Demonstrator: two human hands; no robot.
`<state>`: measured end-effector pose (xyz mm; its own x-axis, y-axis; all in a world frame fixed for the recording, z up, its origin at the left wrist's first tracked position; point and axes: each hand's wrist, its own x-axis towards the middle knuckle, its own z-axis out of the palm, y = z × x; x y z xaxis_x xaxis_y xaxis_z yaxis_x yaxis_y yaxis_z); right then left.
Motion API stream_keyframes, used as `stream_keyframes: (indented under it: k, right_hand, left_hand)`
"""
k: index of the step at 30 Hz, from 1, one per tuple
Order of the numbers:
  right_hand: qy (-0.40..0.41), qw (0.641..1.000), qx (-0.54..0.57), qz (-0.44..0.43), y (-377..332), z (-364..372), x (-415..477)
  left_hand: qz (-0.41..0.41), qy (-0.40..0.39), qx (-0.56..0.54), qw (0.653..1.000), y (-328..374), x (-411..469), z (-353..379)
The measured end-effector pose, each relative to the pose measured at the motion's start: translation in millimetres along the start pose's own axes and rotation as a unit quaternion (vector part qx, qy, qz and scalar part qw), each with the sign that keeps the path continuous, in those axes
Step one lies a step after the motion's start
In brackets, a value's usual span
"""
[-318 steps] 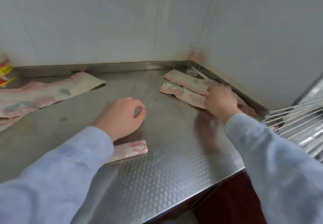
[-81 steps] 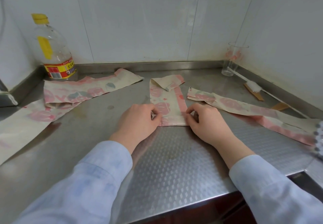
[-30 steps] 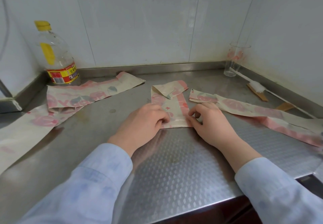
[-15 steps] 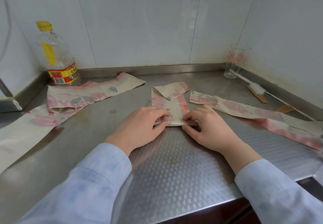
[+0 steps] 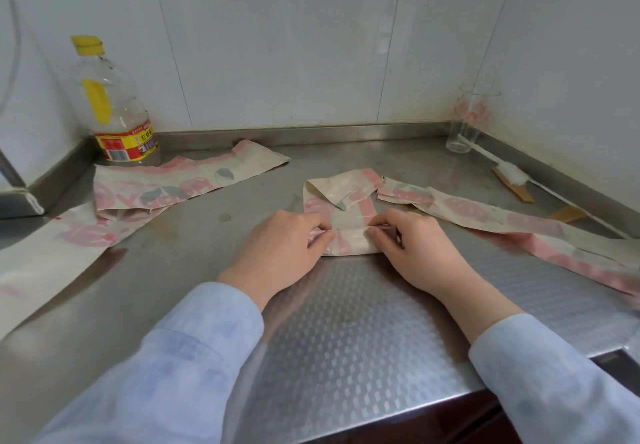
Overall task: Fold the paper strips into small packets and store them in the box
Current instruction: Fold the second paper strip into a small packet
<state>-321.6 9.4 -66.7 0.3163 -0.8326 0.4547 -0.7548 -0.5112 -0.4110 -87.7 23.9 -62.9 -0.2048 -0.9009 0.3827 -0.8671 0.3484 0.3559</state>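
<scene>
In the head view, the cream and pink printed paper strip (image 5: 341, 197) lies in the middle of the embossed steel counter (image 5: 346, 339). Its far end is bent over and its near end is folded into a thick band. The left hand (image 5: 280, 248) and the right hand (image 5: 417, 248) pinch this band at its two ends with curled fingers.

A clear plastic bottle with a yellow cap (image 5: 116, 107) stands upright in the back left corner, and a clear drinking glass with pink print (image 5: 469, 121) stands in the back right corner. What they contain I cannot tell.
</scene>
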Motion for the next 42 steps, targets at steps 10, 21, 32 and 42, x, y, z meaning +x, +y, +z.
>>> stream_keyframes:
  k: [10,21,32,42]
  right_hand:
    - [-0.006,0.999,-0.034,0.032,0.6,-1.4,0.8]
    - [-0.030,0.998,-0.036,-0.030,-7.6,-7.9,-3.2]
    - [0.007,1.000,-0.018,-0.006,-2.6,-4.3,-1.1]
    - [-0.002,0.999,-0.027,0.030,1.5,-0.3,1.2]
  left_hand:
    - [0.055,0.019,0.019,0.998,-2.4,3.7,-4.8]
    - [0.119,-0.065,-0.019,0.991,-2.5,2.6,-12.8]
    - [0.072,-0.010,-0.025,0.997,0.2,2.3,-6.6]
    - [-0.011,0.009,-0.001,1.000,-0.9,2.7,1.3]
